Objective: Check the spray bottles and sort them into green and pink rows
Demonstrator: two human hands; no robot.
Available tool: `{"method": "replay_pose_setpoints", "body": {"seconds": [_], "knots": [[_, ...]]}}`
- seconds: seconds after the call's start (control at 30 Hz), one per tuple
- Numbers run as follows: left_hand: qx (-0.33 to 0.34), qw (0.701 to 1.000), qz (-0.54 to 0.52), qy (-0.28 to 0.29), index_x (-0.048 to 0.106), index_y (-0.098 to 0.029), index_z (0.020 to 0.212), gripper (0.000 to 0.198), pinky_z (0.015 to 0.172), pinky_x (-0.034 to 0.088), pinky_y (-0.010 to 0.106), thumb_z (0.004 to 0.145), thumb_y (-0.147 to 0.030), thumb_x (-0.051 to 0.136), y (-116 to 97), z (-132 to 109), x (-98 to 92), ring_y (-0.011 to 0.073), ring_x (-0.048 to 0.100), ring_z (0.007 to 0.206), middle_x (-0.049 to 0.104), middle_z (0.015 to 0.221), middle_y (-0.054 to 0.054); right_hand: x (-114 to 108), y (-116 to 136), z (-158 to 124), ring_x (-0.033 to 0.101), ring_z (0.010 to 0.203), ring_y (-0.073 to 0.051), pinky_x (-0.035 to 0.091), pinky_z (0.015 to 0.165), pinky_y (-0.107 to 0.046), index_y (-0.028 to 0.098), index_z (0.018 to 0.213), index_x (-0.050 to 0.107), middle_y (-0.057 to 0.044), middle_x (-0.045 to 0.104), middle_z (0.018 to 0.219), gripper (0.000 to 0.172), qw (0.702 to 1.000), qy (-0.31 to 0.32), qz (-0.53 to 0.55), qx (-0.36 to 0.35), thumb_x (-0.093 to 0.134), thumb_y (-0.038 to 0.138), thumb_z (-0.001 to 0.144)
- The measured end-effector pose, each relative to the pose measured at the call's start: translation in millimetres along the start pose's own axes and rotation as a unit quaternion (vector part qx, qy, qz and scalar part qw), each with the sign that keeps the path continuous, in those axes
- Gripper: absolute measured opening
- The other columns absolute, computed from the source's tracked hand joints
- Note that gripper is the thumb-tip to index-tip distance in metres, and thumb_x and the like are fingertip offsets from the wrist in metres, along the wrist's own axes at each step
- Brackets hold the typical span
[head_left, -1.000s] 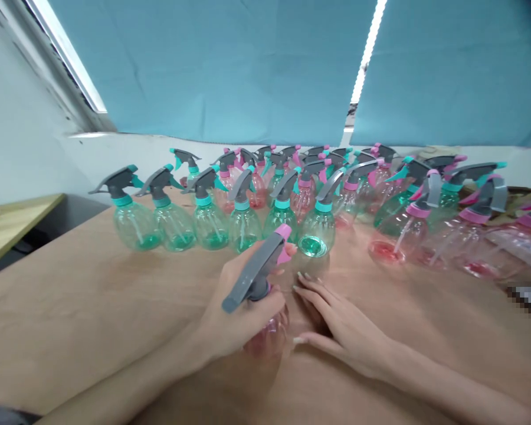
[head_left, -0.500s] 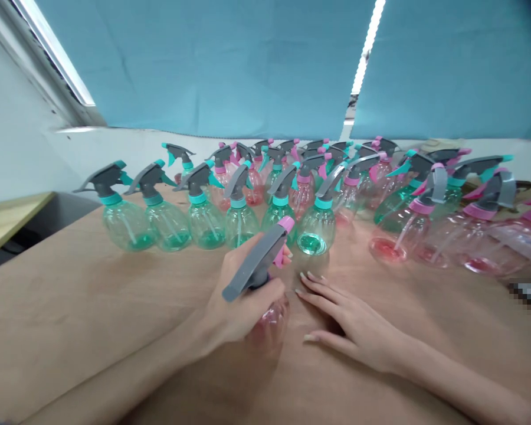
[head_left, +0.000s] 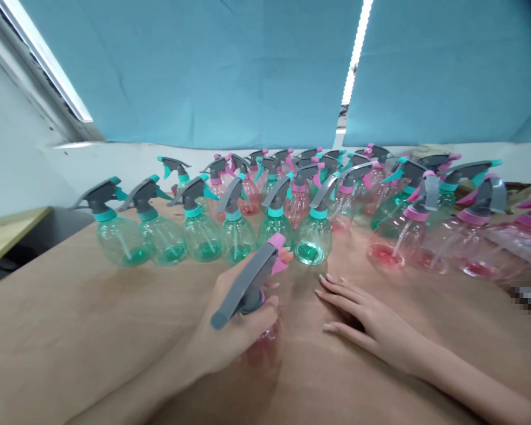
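My left hand (head_left: 230,324) is wrapped round the neck of a pink spray bottle (head_left: 261,348) that stands on the brown table (head_left: 79,330). Its grey trigger head (head_left: 243,283) with a pink nozzle tip points away from me. My right hand (head_left: 363,316) lies flat on the table a little to the right of the bottle, fingers stretched out and holding nothing. Just beyond both hands stands a row of green spray bottles (head_left: 230,230) with grey and teal heads.
Several more pink and green spray bottles (head_left: 407,230) crowd the far and right part of the table, some tilted. A white ledge and blue blinds (head_left: 212,71) rise behind them. A second wooden surface (head_left: 4,230) sits at the left edge.
My right hand has slid to the right, away from the pink bottle. My left hand keeps its hold on the bottle, and the view has shifted slightly.
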State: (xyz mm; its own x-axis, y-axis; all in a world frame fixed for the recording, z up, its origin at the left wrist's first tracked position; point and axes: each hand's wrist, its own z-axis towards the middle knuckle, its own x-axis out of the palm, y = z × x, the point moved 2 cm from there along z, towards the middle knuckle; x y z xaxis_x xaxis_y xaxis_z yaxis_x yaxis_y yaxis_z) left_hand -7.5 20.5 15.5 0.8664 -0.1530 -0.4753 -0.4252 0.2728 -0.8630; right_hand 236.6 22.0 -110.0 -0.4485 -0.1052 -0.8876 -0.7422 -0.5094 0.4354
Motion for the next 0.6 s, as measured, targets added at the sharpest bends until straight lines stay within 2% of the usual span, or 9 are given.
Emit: {"method": "replay_pose_setpoints", "body": {"seconds": [0.13, 0.27, 0.37, 0.43, 0.5, 0.57, 0.6], "knots": [[-0.003, 0.999, -0.025, 0.02, 0.068, -0.031, 0.117, 0.049, 0.089, 0.058, 0.038, 0.07, -0.022, 0.056, 2.7, -0.4, 0.1, 0.0169, 0.052, 0.048, 0.045, 0.047, -0.009, -0.8, 0.0, 0.2, 0.034, 0.143, -0.031, 0.031, 0.116, -0.057, 0.025, 0.144, 0.048, -0.008, 0.041, 0.154, 0.057, 1.0, 0.004, -0.003, -0.002, 0.051, 0.053, 0.096], [-0.018, 0.999, -0.043, 0.024, 0.066, -0.031, 0.121, 0.052, 0.084, 0.059, 0.037, 0.07, -0.023, 0.06, 6.5, -1.0, -0.9, 0.0184, 0.06, 0.055, 0.058, 0.056, -0.006, -3.2, 0.8, 0.3, 0.035, 0.143, -0.029, 0.03, 0.116, -0.056, 0.024, 0.144, 0.048, -0.009, 0.041, 0.154, 0.057, 1.0, 0.006, -0.001, -0.005, 0.051, 0.053, 0.096], [-0.026, 0.997, -0.063, 0.03, 0.066, -0.032, 0.121, 0.052, 0.086, 0.059, 0.037, 0.07, -0.022, 0.061, 7.2, -2.0, -1.0, 0.0147, 0.058, 0.051, 0.07, 0.073, -0.004, -5.1, 1.9, 1.1, 0.036, 0.142, -0.03, 0.03, 0.116, -0.055, 0.026, 0.144, 0.049, -0.009, 0.043, 0.153, 0.056, 1.0, -0.003, 0.011, -0.01, 0.053, 0.053, 0.095], [-0.028, 0.998, -0.054, 0.03, 0.065, -0.031, 0.122, 0.052, 0.08, 0.061, 0.036, 0.07, -0.024, 0.062, 7.8, -2.8, -1.4, 0.0147, 0.059, 0.052, 0.073, 0.081, -0.002, -5.7, 2.4, 1.3, 0.036, 0.142, -0.03, 0.03, 0.116, -0.056, 0.026, 0.144, 0.049, -0.009, 0.043, 0.153, 0.056, 1.0, -0.005, 0.013, -0.013, 0.053, 0.052, 0.095], [-0.034, 0.999, -0.03, 0.029, 0.064, -0.029, 0.125, 0.052, 0.071, 0.061, 0.034, 0.073, -0.027, 0.062, 8.8, -3.4, -2.4, 0.0164, 0.061, 0.052, 0.069, 0.069, -0.002, -5.7, 2.4, 1.3, 0.036, 0.143, -0.03, 0.029, 0.116, -0.056, 0.025, 0.144, 0.049, -0.009, 0.043, 0.153, 0.056, 1.0, -0.002, 0.009, -0.014, 0.052, 0.053, 0.095], [-0.026, 0.999, -0.009, 0.026, 0.064, -0.027, 0.126, 0.051, 0.073, 0.061, 0.034, 0.075, -0.028, 0.062, 9.1, -3.6, -3.6, 0.0195, 0.067, 0.059, 0.065, 0.059, -0.003, -5.4, 2.1, 0.8, 0.036, 0.143, -0.03, 0.03, 0.116, -0.056, 0.025, 0.144, 0.049, -0.009, 0.043, 0.153, 0.056, 1.0, -0.004, 0.009, -0.016, 0.052, 0.052, 0.095], [-0.015, 1.0, -0.001, 0.025, 0.064, -0.028, 0.125, 0.049, 0.077, 0.061, 0.034, 0.076, -0.028, 0.062, 8.9, -3.4, -4.1, 0.0208, 0.07, 0.067, 0.067, 0.063, -0.002, -5.3, 1.9, 0.5, 0.036, 0.143, -0.03, 0.03, 0.116, -0.056, 0.026, 0.144, 0.048, -0.009, 0.043, 0.153, 0.056, 1.0, -0.007, 0.011, -0.017, 0.052, 0.052, 0.095]]}}
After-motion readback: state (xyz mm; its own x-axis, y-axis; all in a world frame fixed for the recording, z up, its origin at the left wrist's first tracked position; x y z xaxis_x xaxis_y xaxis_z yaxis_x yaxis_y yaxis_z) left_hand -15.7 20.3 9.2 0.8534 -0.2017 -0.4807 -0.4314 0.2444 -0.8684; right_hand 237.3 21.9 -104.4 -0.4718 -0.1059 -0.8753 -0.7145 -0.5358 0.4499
